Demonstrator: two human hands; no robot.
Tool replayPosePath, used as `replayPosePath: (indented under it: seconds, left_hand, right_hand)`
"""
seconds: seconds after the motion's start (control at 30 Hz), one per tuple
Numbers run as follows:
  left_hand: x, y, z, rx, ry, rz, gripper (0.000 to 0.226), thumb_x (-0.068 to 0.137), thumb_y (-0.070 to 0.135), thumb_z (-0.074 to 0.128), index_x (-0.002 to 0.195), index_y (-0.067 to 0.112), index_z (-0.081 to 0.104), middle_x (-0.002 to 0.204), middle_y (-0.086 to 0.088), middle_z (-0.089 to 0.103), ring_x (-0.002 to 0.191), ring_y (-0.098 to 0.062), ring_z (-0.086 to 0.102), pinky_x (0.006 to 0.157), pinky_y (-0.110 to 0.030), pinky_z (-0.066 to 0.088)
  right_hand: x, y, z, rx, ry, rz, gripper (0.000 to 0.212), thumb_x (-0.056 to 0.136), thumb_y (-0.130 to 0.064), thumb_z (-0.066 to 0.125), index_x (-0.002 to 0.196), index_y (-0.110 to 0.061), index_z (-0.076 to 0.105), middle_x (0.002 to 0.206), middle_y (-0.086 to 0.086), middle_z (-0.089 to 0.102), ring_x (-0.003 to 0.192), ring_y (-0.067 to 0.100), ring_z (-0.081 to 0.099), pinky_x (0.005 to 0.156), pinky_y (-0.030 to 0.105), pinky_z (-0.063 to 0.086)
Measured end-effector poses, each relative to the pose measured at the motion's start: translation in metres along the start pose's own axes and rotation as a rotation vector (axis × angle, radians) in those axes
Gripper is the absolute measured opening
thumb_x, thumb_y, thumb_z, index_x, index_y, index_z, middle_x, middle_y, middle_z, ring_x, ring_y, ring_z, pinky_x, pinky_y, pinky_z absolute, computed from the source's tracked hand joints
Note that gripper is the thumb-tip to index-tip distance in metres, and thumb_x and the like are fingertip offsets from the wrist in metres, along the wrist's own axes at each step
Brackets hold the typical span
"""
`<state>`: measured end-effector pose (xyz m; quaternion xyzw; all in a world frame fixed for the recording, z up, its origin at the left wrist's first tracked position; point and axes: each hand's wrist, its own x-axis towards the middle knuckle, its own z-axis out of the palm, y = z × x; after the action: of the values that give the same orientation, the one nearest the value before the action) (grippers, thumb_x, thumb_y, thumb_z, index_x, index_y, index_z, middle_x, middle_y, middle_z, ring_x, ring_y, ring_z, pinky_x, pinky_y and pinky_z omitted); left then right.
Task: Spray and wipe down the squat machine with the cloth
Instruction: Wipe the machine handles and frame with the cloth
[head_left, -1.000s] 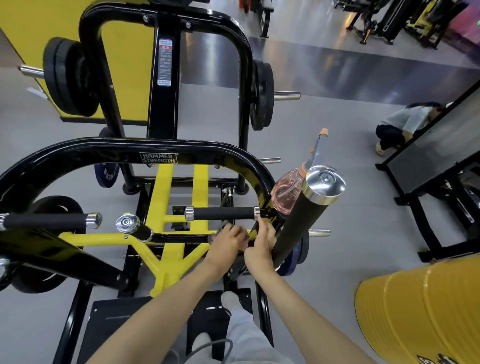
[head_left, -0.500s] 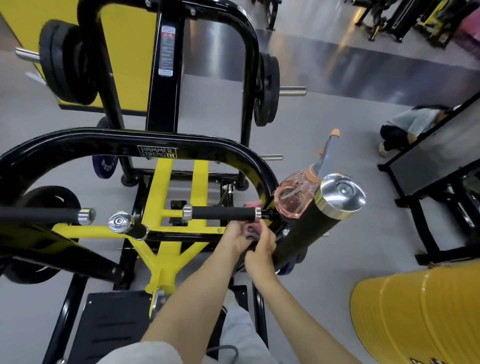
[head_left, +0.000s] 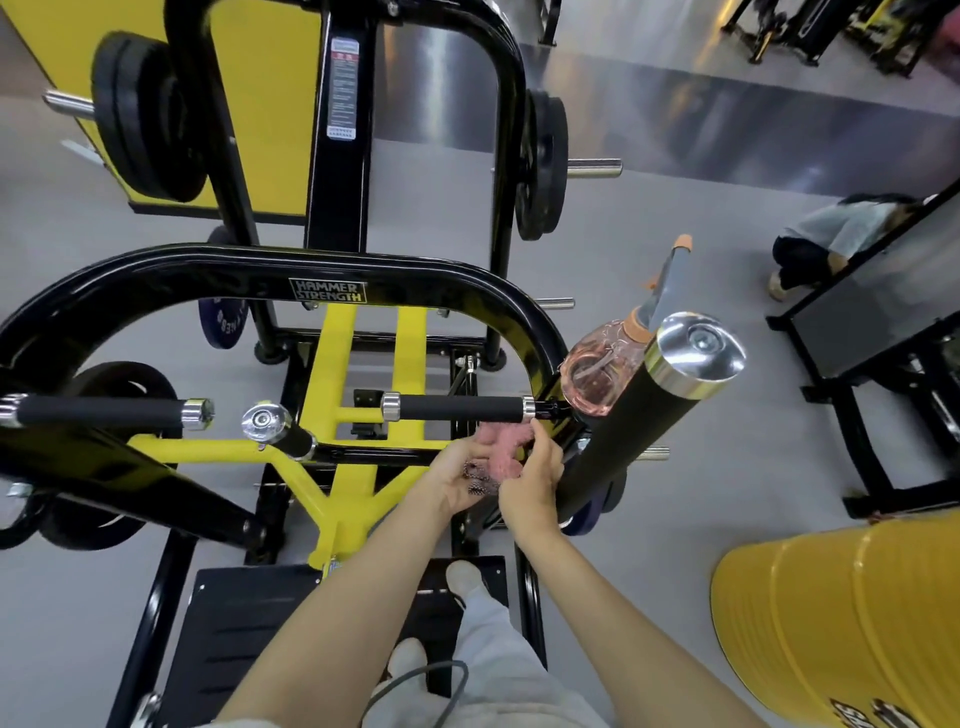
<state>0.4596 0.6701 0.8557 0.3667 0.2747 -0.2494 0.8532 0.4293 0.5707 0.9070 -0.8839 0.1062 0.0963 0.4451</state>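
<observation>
1. The left hand (head_left: 460, 480), palm turned up, cups the pink cloth (head_left: 501, 449) in curled fingers, just under a short black handle (head_left: 457, 408) of the squat machine (head_left: 156, 280).
2. The right hand (head_left: 535, 480) pinches the cloth's right edge. The spray bottle (head_left: 597, 374) perches just above, against a thick padded bar (head_left: 639, 415).
3. A second ago both hands were knuckles-up and hid the cloth.

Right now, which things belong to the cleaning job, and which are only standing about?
For the job: cloth, held by left hand and right hand; spray bottle; squat machine.
Only standing about: yellow drum; crouching person; far machines.
</observation>
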Motion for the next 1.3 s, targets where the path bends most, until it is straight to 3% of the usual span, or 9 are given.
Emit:
replayPosePath:
  seconds: [0.17, 0.27, 0.37, 0.53, 0.67, 0.77, 0.9, 1.13, 1.3]
  left_hand:
    - [-0.035, 0.020, -0.034, 0.180, 0.308, 0.053, 0.023, 0.097, 0.002, 0.037, 0.097, -0.004, 0.059, 0.068, -0.016, 0.065, 0.058, -0.022, 0.064, 0.048, -0.019, 0.050]
    - [-0.035, 0.028, -0.066, 0.151, 0.580, 0.199, 0.039, 0.101, 0.015, 0.033, 0.120, -0.012, 0.053, 0.092, -0.032, 0.062, 0.088, -0.044, 0.061, 0.058, -0.031, 0.048]
    - [-0.041, 0.042, -0.067, 0.113, 0.695, 0.400, 0.030, 0.101, 0.016, 0.038, 0.095, 0.005, 0.064, 0.081, -0.011, 0.060, 0.085, -0.027, 0.058, 0.065, -0.031, 0.044]
    - [-0.053, 0.056, -0.049, 0.398, 0.588, 0.650, 0.046, 0.094, -0.006, 0.031, 0.112, 0.012, 0.069, 0.112, -0.015, 0.065, 0.077, -0.026, 0.057, 0.067, -0.037, 0.048]
    - [-0.063, 0.045, -0.066, 0.600, 0.523, 0.829, 0.037, 0.098, -0.003, 0.041, 0.093, 0.023, 0.067, 0.089, -0.009, 0.058, 0.082, -0.023, 0.056, 0.082, -0.040, 0.050]
    - [-0.071, 0.046, -0.075, 0.612, 0.512, 0.872, 0.041, 0.094, -0.007, 0.048, 0.106, 0.024, 0.072, 0.102, -0.009, 0.062, 0.096, -0.030, 0.062, 0.080, -0.046, 0.055]
    - [-0.066, 0.058, -0.070, 0.991, 0.568, 0.952, 0.053, 0.085, -0.022, 0.042, 0.122, 0.010, 0.065, 0.118, -0.003, 0.059, 0.112, -0.018, 0.053, 0.096, -0.029, 0.048]
    - [-0.066, 0.043, -0.064, 1.371, 0.558, 1.100, 0.042, 0.078, -0.020, 0.059, 0.113, 0.000, 0.068, 0.120, -0.010, 0.064, 0.106, -0.027, 0.052, 0.087, -0.019, 0.046]
    - [-0.102, 0.069, -0.037, 1.005, 0.315, 0.622, 0.048, 0.084, -0.019, 0.037, 0.108, 0.009, 0.067, 0.093, -0.010, 0.065, 0.072, -0.023, 0.061, 0.058, -0.022, 0.054]
  right_hand:
    - [-0.001, -0.011, 0.004, -0.222, 0.121, -0.090, 0.070, 0.080, 0.011, 0.051, 0.141, -0.020, 0.036, 0.135, 0.004, 0.033, 0.124, 0.021, 0.033, 0.092, 0.022, 0.031]
    - [0.000, -0.021, 0.015, -0.380, 0.111, -0.284, 0.071, 0.082, 0.006, 0.054, 0.145, -0.020, 0.033, 0.148, 0.003, 0.027, 0.135, 0.021, 0.026, 0.108, 0.030, 0.032]
    - [0.002, -0.033, 0.028, -0.514, -0.047, -0.431, 0.079, 0.086, 0.005, 0.050, 0.153, -0.021, 0.017, 0.161, 0.002, 0.005, 0.147, 0.021, 0.003, 0.119, 0.034, 0.011]
    - [0.005, -0.039, 0.035, -0.694, -0.201, -0.487, 0.082, 0.088, 0.001, 0.050, 0.154, -0.019, 0.007, 0.161, 0.003, 0.001, 0.148, 0.023, -0.006, 0.120, 0.040, -0.002]
    - [0.011, -0.044, 0.029, -0.719, -0.196, -0.507, 0.078, 0.087, 0.001, 0.049, 0.153, -0.018, 0.014, 0.161, 0.004, 0.009, 0.148, 0.022, 0.000, 0.119, 0.038, -0.006]
    - [0.010, -0.046, 0.031, -0.708, -0.192, -0.509, 0.078, 0.086, 0.004, 0.049, 0.153, -0.018, 0.016, 0.160, 0.004, 0.012, 0.148, 0.022, 0.002, 0.120, 0.037, -0.004]
    - [0.010, -0.047, 0.032, -0.692, -0.208, -0.500, 0.078, 0.086, 0.005, 0.050, 0.153, -0.017, 0.016, 0.160, 0.004, 0.013, 0.148, 0.023, 0.002, 0.122, 0.038, 0.005]
    - [0.012, -0.050, 0.026, -0.555, -0.317, -0.401, 0.080, 0.084, 0.007, 0.045, 0.153, -0.023, 0.017, 0.161, -0.006, 0.005, 0.148, 0.011, -0.005, 0.098, 0.030, 0.044]
    - [0.020, -0.058, 0.017, -0.203, -0.389, -0.237, 0.066, 0.089, 0.005, 0.044, 0.149, -0.019, 0.032, 0.159, 0.000, 0.018, 0.147, 0.015, 0.011, 0.114, 0.037, 0.028]
